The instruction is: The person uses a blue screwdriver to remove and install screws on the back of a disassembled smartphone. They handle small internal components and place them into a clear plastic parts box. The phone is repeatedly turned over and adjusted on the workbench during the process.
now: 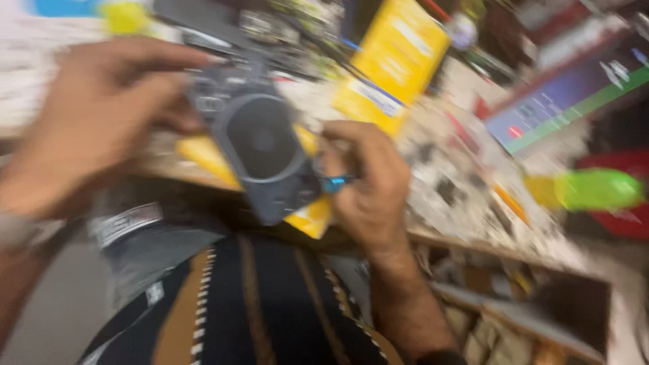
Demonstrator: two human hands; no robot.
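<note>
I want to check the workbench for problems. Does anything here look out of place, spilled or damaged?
Nothing clearly damaged shows; the picture is blurred. The cluttered workbench is strewn with small parts. The left hand and right hand hold a dark grey device tilted above it.

This looks like a small repair workshop: a cluttered wooden workbench (433, 238) is strewn with small dark and pale parts, blurred by motion. Yellow cardboard packets (399, 57) lean at the back, and open shelves (520, 318) beneath the bench hold more jumbled bits
</note>
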